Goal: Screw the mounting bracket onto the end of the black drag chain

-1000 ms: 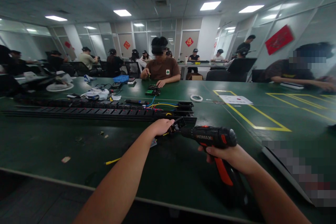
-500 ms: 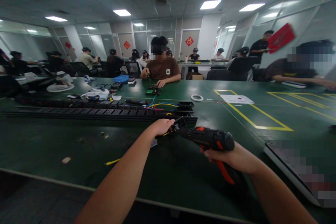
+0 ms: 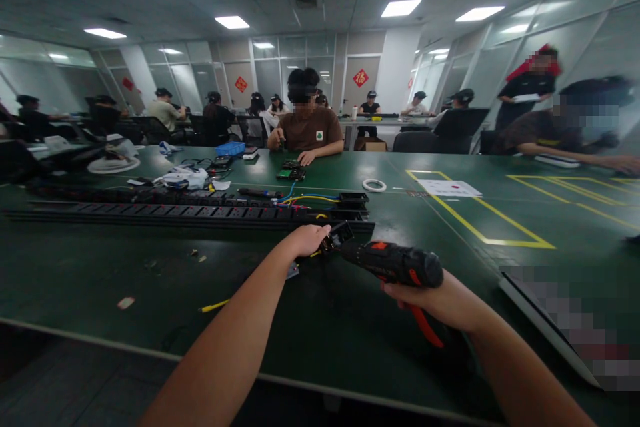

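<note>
My left hand [image 3: 307,240] is closed around a small black rectangular housing [image 3: 342,233] with a hollow end, held just above the table. In my right hand [image 3: 425,297] is a black and orange cordless drill [image 3: 397,263], its handle gripped by my fingers. The drill's nose points left at the housing; whether the bit touches it I cannot make out. A yellow cable [image 3: 215,306] emerges below my left forearm. Behind my left hand lies a long black power strip [image 3: 200,215] with a row of outlets.
The green table [image 3: 380,360] carries blue and yellow wires [image 3: 315,199], a white tape roll [image 3: 374,185], a paper sheet [image 3: 450,188] and a blue basket [image 3: 231,149]. A laptop-like slab [image 3: 550,333] lies at right. Across sits a co-worker [image 3: 310,127] with circuit boards [image 3: 291,171].
The drill and my right hand have shifted very slightly left. My left hand stays on the housing. In the background, a standing person has moved right.
</note>
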A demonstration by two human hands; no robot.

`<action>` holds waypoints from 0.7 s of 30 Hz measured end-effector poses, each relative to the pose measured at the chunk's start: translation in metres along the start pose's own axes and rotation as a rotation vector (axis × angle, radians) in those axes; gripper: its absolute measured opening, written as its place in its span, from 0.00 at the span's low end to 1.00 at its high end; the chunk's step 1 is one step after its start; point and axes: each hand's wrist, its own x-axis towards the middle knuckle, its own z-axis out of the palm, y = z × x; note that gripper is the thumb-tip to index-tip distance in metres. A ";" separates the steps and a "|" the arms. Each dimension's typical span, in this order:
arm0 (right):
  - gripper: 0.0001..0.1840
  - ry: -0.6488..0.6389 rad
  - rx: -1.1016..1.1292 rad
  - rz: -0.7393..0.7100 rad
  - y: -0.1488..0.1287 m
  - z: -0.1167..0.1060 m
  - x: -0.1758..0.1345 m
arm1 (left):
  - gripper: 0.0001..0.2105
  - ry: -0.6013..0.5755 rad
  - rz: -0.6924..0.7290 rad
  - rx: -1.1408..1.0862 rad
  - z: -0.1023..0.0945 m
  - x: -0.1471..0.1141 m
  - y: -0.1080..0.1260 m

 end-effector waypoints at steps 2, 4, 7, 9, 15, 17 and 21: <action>0.13 0.005 -0.002 0.010 0.002 -0.001 0.001 | 0.35 0.003 0.006 -0.012 0.000 0.000 -0.001; 0.14 0.012 -0.004 0.035 0.005 -0.002 0.002 | 0.35 0.003 0.008 -0.023 0.000 0.000 -0.002; 0.14 0.015 0.000 0.061 0.009 -0.004 0.004 | 0.35 -0.003 0.008 -0.034 0.000 -0.002 -0.001; 0.14 0.015 0.001 0.057 0.009 -0.005 0.004 | 0.35 -0.006 0.009 -0.043 0.000 -0.002 0.000; 0.14 0.005 -0.016 0.041 0.011 -0.004 0.004 | 0.34 -0.004 0.009 -0.049 0.001 -0.001 -0.001; 0.14 0.000 -0.008 0.050 0.012 -0.005 0.004 | 0.34 -0.002 0.010 -0.045 0.001 -0.001 -0.002; 0.13 -0.001 0.005 0.056 0.013 -0.005 0.004 | 0.34 -0.003 0.013 -0.046 0.001 -0.002 -0.002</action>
